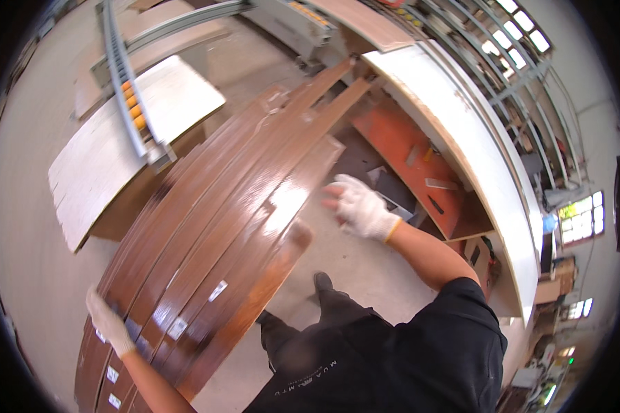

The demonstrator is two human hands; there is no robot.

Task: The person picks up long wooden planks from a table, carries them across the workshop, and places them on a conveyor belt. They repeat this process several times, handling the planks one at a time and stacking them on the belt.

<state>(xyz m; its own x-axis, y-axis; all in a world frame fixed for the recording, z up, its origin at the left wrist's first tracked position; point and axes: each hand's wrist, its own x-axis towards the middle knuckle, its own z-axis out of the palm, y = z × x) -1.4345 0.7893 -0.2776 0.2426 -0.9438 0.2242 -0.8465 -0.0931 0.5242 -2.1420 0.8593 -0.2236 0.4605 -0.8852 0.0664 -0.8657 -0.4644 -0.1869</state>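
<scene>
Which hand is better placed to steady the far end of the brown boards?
Probably the right hand: it hovers open beside the boards near their middle. The left hand rests on their near end.
</scene>
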